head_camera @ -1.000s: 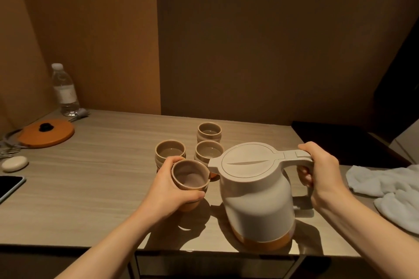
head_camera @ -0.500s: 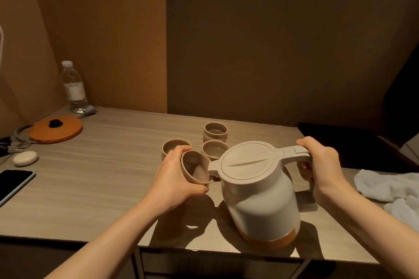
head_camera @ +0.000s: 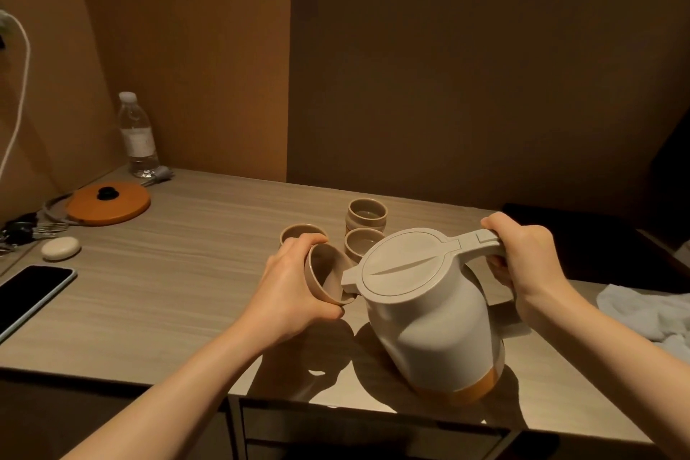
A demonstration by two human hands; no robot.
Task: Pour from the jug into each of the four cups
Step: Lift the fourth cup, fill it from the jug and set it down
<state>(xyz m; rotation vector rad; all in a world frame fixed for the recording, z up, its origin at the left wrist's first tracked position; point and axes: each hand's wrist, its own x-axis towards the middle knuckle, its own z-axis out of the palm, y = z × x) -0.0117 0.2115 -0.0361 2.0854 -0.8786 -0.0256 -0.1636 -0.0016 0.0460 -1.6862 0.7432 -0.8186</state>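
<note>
A white jug [head_camera: 433, 317] with an orange base and a closed lid is tilted to the left on the table near its front edge. My right hand [head_camera: 526, 261] grips its handle. My left hand [head_camera: 287, 291] holds a beige cup [head_camera: 325, 273] off the table, tipped with its mouth against the jug's spout. Three more beige cups stand behind: one [head_camera: 298, 233] partly hidden by my left hand, one [head_camera: 363, 241] just behind the spout, and one [head_camera: 367, 215] farthest back.
On the left of the wooden table [head_camera: 168, 280] lie a dark phone [head_camera: 30, 291], a white oval case [head_camera: 60, 248], an orange lid [head_camera: 108, 202], keys and a water bottle [head_camera: 137, 134]. A white cloth [head_camera: 649, 314] lies at the right edge. Walls close in behind.
My left hand has lifted the cup and tipped it toward the spout. My right hand has tilted the jug further left, spout meeting the cup.
</note>
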